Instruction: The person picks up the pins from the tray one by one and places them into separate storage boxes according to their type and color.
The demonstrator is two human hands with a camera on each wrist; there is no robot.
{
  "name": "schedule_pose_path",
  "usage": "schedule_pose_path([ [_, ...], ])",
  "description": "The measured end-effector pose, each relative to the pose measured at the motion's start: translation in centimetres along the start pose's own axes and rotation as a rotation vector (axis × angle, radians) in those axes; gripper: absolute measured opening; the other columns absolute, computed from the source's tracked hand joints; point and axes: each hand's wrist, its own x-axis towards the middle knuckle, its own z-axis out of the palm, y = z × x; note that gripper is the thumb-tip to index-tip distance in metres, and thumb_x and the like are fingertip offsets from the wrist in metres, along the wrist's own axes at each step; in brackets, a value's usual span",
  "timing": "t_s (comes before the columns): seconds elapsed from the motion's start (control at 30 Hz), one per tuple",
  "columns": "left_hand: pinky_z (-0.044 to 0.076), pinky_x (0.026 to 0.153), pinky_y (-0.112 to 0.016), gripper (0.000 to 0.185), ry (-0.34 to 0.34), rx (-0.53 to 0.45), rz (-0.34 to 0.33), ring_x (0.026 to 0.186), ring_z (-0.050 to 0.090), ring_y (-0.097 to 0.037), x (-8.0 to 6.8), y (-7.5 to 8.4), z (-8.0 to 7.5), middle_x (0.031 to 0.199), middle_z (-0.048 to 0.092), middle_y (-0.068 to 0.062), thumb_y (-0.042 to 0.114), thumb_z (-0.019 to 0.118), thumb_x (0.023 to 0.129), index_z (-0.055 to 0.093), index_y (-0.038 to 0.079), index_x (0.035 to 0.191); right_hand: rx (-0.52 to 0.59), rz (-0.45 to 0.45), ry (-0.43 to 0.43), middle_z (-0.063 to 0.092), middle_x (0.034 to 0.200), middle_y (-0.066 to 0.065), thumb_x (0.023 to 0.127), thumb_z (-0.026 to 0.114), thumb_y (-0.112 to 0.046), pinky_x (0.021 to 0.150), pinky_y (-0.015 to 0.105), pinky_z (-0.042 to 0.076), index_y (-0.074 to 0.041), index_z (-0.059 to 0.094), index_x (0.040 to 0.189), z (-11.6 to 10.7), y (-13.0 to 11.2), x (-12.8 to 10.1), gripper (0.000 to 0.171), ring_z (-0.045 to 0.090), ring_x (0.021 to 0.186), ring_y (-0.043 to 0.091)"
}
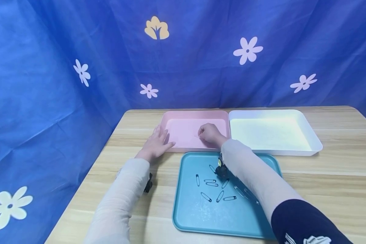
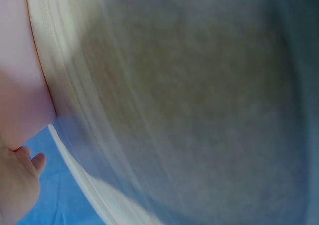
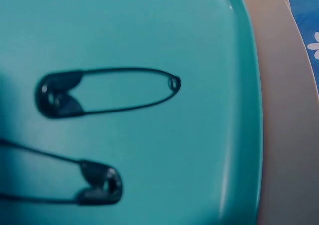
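My left hand (image 1: 156, 144) rests with spread fingers at the left edge of a shallow pink tray (image 1: 183, 149). Only part of that hand shows in the left wrist view. Over the inside of the pink tray, my right hand (image 1: 211, 134) has its fingers curled together. Its fingertips pinch a thin, faint wire-like piece that looks like a safety pin (image 1: 197, 136), mostly hidden by the fingers. Several dark safety pins (image 1: 205, 197) lie scattered on a teal tray (image 1: 183, 217) beneath the right forearm. Up close in the right wrist view is one closed safety pin (image 3: 129, 69).
To the right of the pink tray, a white tray (image 1: 314, 142) stands against it. All the trays sit on a wooden table (image 1: 338, 189). Behind and to the left hangs a blue curtain (image 1: 195, 51) with flower shapes. The right sleeve covers part of the teal tray.
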Motion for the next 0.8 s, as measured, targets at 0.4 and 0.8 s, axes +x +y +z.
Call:
schedule_pose_path([
  [0.4,0.012,0.099,-0.052,0.074,-0.009,-0.005,-0.005,0.128,-0.003,-0.033,0.2,0.2,0.1,0.141,-0.008,-0.018,0.054,0.037,0.084,0.018,0.008,0.138,0.054,0.033,-0.012,0.055,0.067,0.005,0.076,0.056,-0.002,0.048,0.02,0.039,-0.001,0.061,0.076,-0.4,-0.1,-0.7,0.004,0.048,0.058,0.015],
  [0.8,0.011,0.099,-0.052,0.075,-0.009,0.0,-0.002,0.127,-0.004,-0.034,0.5,-0.1,0.3,0.141,-0.009,-0.018,0.056,0.035,0.083,0.018,0.007,0.138,0.153,0.065,-0.023,0.058,0.076,0.01,0.083,0.055,-0.011,0.051,0.024,0.044,-0.003,0.061,0.084,-1.3,0.0,-1.8,0.01,0.053,0.063,0.02],
])
